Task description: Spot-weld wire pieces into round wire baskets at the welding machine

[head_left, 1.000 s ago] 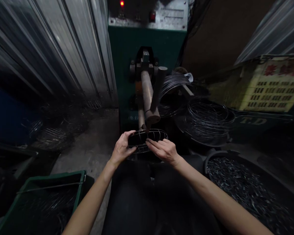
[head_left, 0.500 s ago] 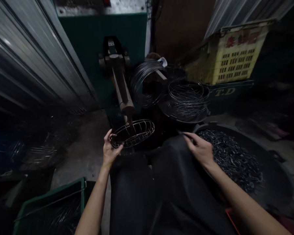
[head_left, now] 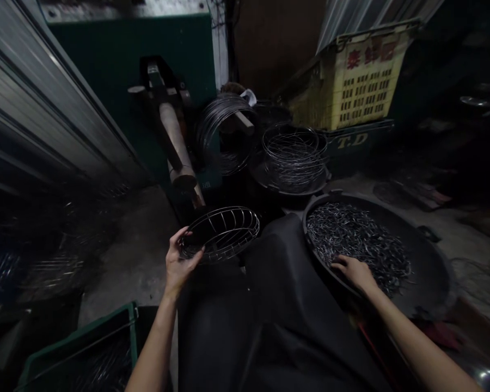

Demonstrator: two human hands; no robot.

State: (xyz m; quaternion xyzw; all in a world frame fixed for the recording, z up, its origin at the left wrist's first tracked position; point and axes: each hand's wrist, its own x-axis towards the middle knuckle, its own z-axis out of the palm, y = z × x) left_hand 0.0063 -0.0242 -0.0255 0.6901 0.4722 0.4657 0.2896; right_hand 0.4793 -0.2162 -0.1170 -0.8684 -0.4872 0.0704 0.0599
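My left hand (head_left: 182,262) grips the near left rim of an oval wire basket (head_left: 222,239), thumb and fingers on either side of the wire. The basket is tilted, just below the arm of a green machine (head_left: 179,147). My right hand (head_left: 354,273) is at the near left rim of a wide black basin (head_left: 433,277), its fingers bent down at a heap of short dark metal wire pieces (head_left: 359,239). Whether a piece is between those fingertips is hidden. A dark cloth (head_left: 286,283) covers my lap between the arms.
Wire coils hang by the machine (head_left: 224,120), and a stack of wire rings (head_left: 296,155) sits on a dark round tray. Behind stands a yellow crate (head_left: 363,87) on a dark green box. At lower left is a green crate (head_left: 81,337); corrugated metal (head_left: 73,103) borders the left.
My right hand has gone from the cloth over the knee to the wire pieces in the basin. My left hand still holds the basket, which has come away from the machine arm's tip.
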